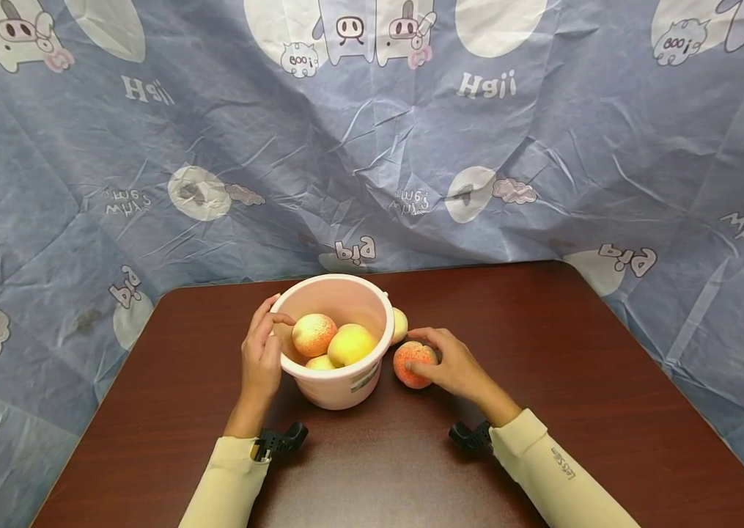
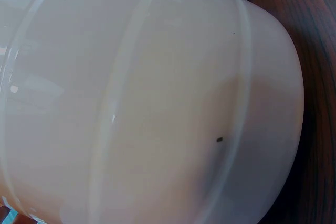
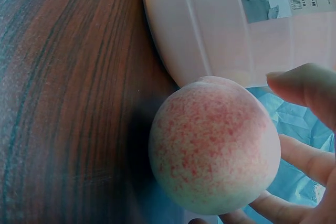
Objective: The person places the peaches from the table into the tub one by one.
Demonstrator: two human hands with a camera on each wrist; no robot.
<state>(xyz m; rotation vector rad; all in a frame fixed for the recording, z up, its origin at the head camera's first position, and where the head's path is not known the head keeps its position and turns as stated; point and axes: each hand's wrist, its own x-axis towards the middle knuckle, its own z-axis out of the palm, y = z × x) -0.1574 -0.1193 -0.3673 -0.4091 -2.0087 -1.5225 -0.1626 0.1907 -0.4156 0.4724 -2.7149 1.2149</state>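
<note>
A pale pink plastic bucket (image 1: 334,396) stands on the table, holding a red-speckled peach (image 1: 314,334), a round yellow fruit (image 1: 353,345) and part of another yellow one below. My left hand (image 1: 262,361) grips the bucket's left rim, fingers reaching over the inside. Filling the left wrist view is the bucket's ribbed side (image 2: 173,98). To the right of the bucket, my right hand (image 1: 454,367) holds an orange-red peach (image 1: 404,357), its fingers curved behind and its thumb in front. In the right wrist view this peach (image 3: 210,145) overlaps the bucket's base, fingers partly hidden behind it.
A pale yellow fruit (image 1: 401,326) lies at the bucket's right, partly hidden by it. The dark red-brown table (image 1: 543,330) reaches back to a blue printed cloth (image 1: 319,147) hanging behind it. Black wrist cameras (image 1: 470,436) sit on both wrists.
</note>
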